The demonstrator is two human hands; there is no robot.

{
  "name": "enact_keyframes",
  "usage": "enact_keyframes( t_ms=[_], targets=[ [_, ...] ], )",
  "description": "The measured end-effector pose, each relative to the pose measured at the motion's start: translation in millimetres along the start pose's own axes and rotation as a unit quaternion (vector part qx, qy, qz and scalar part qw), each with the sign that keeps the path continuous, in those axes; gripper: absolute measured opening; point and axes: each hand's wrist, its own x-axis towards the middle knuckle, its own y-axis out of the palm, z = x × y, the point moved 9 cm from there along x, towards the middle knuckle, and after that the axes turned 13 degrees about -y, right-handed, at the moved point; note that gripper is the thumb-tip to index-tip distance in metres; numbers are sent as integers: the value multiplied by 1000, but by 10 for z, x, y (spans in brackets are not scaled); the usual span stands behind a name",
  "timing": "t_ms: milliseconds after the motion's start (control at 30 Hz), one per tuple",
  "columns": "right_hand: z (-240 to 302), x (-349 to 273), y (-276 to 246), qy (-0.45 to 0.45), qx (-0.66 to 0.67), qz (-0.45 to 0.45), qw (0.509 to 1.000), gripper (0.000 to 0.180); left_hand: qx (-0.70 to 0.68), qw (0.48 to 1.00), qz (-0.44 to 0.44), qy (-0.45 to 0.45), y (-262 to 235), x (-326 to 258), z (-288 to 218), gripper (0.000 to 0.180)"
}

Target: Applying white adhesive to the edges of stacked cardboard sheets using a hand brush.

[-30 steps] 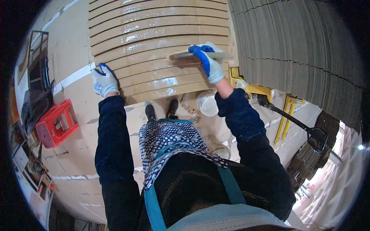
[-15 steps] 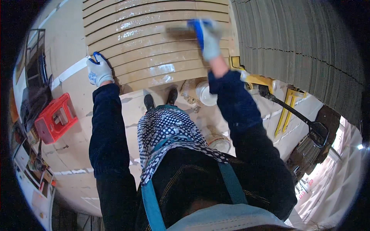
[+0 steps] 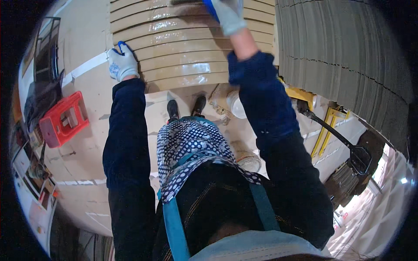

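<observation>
While the left hand (image 3: 123,64) lies spread against at least six cardboard strips (image 3: 174,54), upper centre, the right hand (image 3: 224,15) grips one blurred tool (image 3: 187,2), top centre; one red stool (image 3: 53,127) shows at left.

The upper edge of the frame cuts off the right grip (image 3: 226,17), the dark, blurred tool (image 3: 189,2) in it and the layered tan strips (image 3: 174,51). Right of centre, the right sleeve (image 3: 266,106) hides part of the upper white bucket (image 3: 235,107). The grey stack (image 3: 339,45) runs out at upper right. Clutter (image 3: 35,167) at lower left is too small to tell.
</observation>
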Motion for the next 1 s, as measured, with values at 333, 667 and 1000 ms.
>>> enact_keyframes(
  t_ms=[333, 667, 1000],
  targets=[
    [-206, -1657, -210, 163, -242, 163, 943, 32, -19, 1000, -2, 8, -6, -82, -46, 46],
    [-354, 1246, 160, -43, -79, -76, 993, 30, -21, 999, -36, 21, -9, -98, -64, 44],
    [-541, -7, -67, 126, -177, 181, 959, 21, -7, 1000, -10, -7, 21, -121, -48, 44]
  ],
)
